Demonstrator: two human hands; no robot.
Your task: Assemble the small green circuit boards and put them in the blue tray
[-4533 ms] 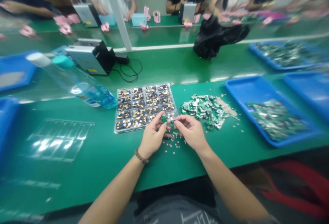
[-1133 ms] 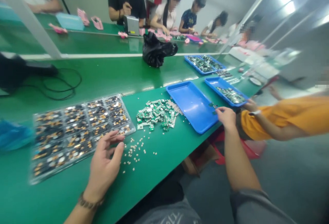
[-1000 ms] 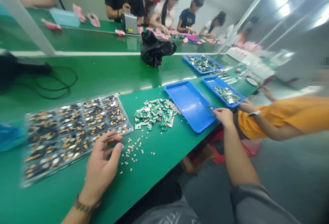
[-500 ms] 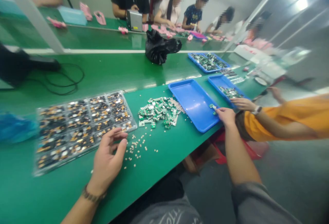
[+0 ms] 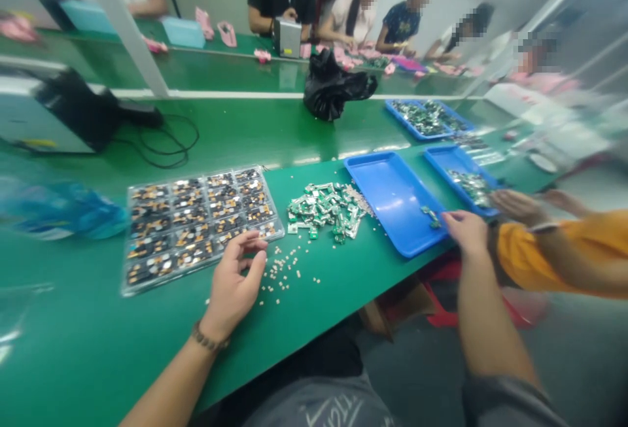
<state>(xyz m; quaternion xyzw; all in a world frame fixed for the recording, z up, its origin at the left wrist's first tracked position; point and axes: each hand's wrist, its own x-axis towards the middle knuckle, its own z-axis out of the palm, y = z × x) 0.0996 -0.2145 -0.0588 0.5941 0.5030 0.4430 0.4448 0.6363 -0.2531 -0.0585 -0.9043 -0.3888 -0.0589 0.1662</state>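
My left hand (image 5: 236,286) is above the green bench at the near right corner of a clear compartment tray (image 5: 128,283) of small black and orange parts. Its fingers are loosely curled, thumb apart, holding nothing. Small pale bits (image 5: 284,270) lie scattered beside it. My right hand (image 5: 468,234) is at the near right edge of an empty-looking blue tray (image 5: 392,208), fingertips just off a small green circuit board (image 5: 430,217). The board shows inside the tray's right side, slightly apart from the fingers. Between my hands lies a heap of green circuit boards (image 5: 326,211).
A co-worker's orange sleeve (image 5: 564,250) and hand are close on the right, by a second blue tray (image 5: 441,159) of boards. Another blue tray (image 5: 409,127) is farther back. A black plastic bag (image 5: 328,90) and a cable (image 5: 169,164) lie behind; several people sit opposite.
The view has swung left, so everything sits farther right. My right fingers have drawn slightly away from the circuit board, which is now lower in the blue tray. My left hand looks much the same.
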